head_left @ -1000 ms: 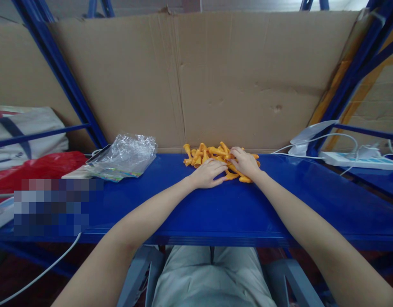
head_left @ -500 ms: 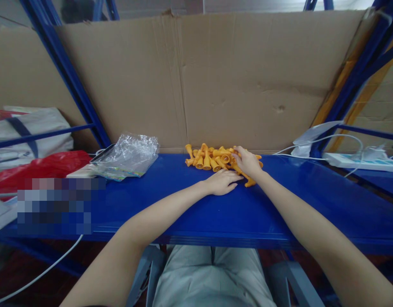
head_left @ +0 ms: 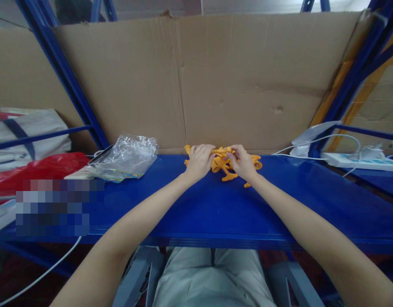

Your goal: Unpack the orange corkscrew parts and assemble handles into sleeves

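A pile of orange-yellow plastic pieces (head_left: 218, 163) lies on the blue shelf near its back edge. Some have flared, cup-like ends; their exact kind is not clear. My left hand (head_left: 200, 160) is curled over the left part of the pile, its fingers closed around pieces there. At the right part, my right hand (head_left: 243, 163) has its fingers bent and closed on pieces too. Between the two hands, one piece lies crosswise along the back. Both hands hide much of the pile. A few pieces stick out toward the front and to the right.
A clear plastic bag (head_left: 126, 155) lies left on the blue shelf (head_left: 196, 213), beside a red bag (head_left: 42, 170). Cardboard (head_left: 247, 76) stands behind. At right are a white power strip (head_left: 359, 162) with cables and blue frame posts (head_left: 346, 98).
My left hand has lifted from the shelf in front of the pile and moved left and back onto it. My right hand stays at the right side, and the pieces under it have shifted.
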`<state>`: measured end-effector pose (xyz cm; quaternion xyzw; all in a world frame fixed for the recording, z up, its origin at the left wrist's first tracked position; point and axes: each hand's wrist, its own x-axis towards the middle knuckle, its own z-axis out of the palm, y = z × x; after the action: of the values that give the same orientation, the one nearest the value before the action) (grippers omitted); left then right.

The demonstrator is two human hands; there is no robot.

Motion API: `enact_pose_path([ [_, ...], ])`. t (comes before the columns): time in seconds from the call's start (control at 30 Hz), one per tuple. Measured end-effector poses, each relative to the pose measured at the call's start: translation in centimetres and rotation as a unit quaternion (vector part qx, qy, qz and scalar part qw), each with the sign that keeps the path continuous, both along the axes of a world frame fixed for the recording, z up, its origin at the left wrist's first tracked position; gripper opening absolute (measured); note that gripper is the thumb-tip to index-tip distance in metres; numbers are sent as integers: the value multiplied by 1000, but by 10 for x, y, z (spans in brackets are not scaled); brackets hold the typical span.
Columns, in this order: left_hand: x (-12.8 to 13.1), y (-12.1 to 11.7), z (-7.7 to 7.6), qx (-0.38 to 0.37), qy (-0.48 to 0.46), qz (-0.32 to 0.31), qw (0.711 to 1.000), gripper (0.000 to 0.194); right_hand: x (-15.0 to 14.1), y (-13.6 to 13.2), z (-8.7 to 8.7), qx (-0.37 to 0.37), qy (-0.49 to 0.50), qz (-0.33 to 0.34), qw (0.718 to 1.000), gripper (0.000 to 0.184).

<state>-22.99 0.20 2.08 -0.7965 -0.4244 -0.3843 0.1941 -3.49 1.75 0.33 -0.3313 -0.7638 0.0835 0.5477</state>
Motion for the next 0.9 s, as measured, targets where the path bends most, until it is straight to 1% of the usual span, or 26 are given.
enact_pose_path([
  [0.07, -5, 0, 2, -9, 37, -5, 999, 30, -2, -2, -2, 7, -24, 14, 1000, 22],
  [0.17, -10, 1, -1, 18, 78, -15, 997, 30, 0, -1, -5, 24, -54, 28, 998, 25],
  [0.23, -11, 3, -5, 32, 95, -17, 995, 29, 3, 1, -6, 41, -70, 34, 996, 29],
  [0.33, -11, 5, -9, 27, 101, -31, 994, 25, 4, 1, -6, 64, -83, 38, 994, 33],
  [0.43, -9, 6, -11, -6, 52, -55, 997, 17, 0, -3, -4, 95, -91, 51, 990, 36],
  [0.5, -6, 7, -13, -48, -30, -81, 995, 12, -4, -6, -3, 109, -87, 56, 989, 42],
  [0.53, -4, 8, -14, -78, -88, -98, 988, 12, -7, -7, -2, 109, -81, 56, 989, 47],
  [0.57, -2, 9, -15, -114, -155, -118, 974, 12, -9, -8, -3, 104, -76, 54, 990, 51],
  [0.6, 1, 9, -16, -155, -228, -141, 951, 14, -10, -8, -3, 93, -74, 52, 992, 55],
  [0.67, 7, 10, -18, -234, -363, -191, 881, 19, -12, -7, -6, 57, -86, 47, 994, 59],
  [0.7, 10, 10, -18, -266, -413, -214, 844, 22, -12, -5, -8, 37, -101, 42, 993, 58],
  [0.73, 12, 9, -19, -291, -447, -234, 813, 25, -12, -4, -9, 19, -117, 34, 992, 54],
  [0.77, 14, 9, -20, -311, -469, -247, 789, 27, -11, -3, -10, 4, -132, 23, 991, 48],
  [0.8, 14, 10, -20, -324, -480, -251, 775, 28, -10, -1, -11, -5, -141, 9, 990, 42],
  [0.83, 14, 11, -20, -330, -485, -247, 771, 30, -9, 1, -11, -8, -145, -8, 989, 38],
  [0.87, 12, 12, -20, -327, -484, -234, 777, 32, -8, 3, -11, -7, -144, -26, 989, 36],
  [0.9, 9, 14, -20, -313, -479, -212, 793, 35, -6, 5, -10, -3, -142, -47, 989, 35],
])
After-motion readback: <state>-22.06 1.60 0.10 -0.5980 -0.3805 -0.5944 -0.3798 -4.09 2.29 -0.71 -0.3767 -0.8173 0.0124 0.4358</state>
